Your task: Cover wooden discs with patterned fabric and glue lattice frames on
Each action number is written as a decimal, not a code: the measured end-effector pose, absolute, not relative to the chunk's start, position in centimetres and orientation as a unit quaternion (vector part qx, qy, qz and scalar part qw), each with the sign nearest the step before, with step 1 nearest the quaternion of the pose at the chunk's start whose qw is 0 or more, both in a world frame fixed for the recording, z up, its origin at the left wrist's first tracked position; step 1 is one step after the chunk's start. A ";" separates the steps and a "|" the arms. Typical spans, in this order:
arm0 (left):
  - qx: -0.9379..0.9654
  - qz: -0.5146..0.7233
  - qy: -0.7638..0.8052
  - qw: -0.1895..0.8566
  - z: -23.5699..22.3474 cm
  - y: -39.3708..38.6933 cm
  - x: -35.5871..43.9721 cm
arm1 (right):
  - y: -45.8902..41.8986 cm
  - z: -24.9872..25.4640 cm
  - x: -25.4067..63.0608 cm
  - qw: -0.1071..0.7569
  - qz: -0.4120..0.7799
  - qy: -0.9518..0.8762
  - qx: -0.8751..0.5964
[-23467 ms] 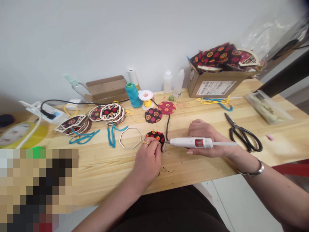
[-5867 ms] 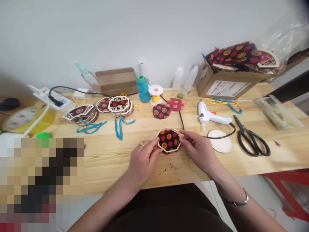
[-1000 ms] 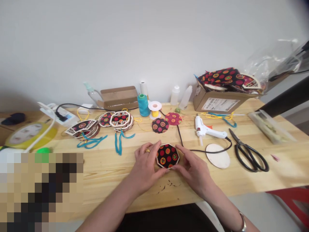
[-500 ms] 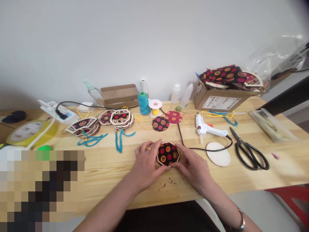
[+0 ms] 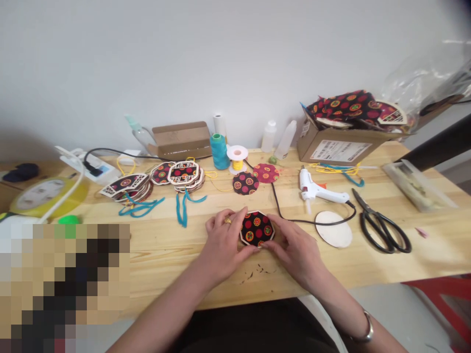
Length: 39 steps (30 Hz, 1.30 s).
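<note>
An octagonal piece (image 5: pixel 257 229), black patterned fabric with a pale wooden rim, lies low over the table at the front middle. My left hand (image 5: pixel 226 240) grips its left edge, thumb along the near side and fingers at the far left. On the right edge, my right hand (image 5: pixel 296 247) holds it the same way, the thumbs almost meeting at the near rim. Beyond the hands lie a black patterned fabric disc (image 5: pixel 246 183) and a red one (image 5: pixel 266 173). Dark scraps (image 5: pixel 257 272) are scattered just in front of the piece.
A white glue gun (image 5: pixel 320 191) with a black cord, a white oval disc (image 5: pixel 334 229) and black-handled scissors (image 5: pixel 384 225) lie to the right. Stacked framed pieces (image 5: pixel 184 172) with blue ribbons sit left. A teal thread cone (image 5: pixel 220 152) and a cardboard box (image 5: pixel 336 144) stand behind.
The camera view has shifted slightly. Both hands keep their hold on the octagonal piece, and nothing on the table has visibly been moved.
</note>
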<state>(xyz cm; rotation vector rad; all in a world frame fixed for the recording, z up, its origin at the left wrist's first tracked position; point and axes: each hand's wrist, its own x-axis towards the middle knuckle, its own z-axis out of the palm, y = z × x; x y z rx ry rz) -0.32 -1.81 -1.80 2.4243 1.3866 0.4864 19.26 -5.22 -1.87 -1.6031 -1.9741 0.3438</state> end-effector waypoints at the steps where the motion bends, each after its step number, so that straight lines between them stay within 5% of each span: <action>1: 0.845 0.169 0.484 0.151 -1.8 -1.8 -0.3 | -5.2 -1.9 19.3 0.283 0.129 -0.738 -0.599; 31: 0.837 0.175 0.495 0.155 -1.8 -2.1 -0.2 | -5.3 -1.9 19.2 0.287 0.130 -0.744 -0.590; 39: 0.831 0.176 0.502 0.164 -1.6 -2.0 -0.2 | -5.6 -2.0 19.3 0.354 0.158 -0.700 -0.600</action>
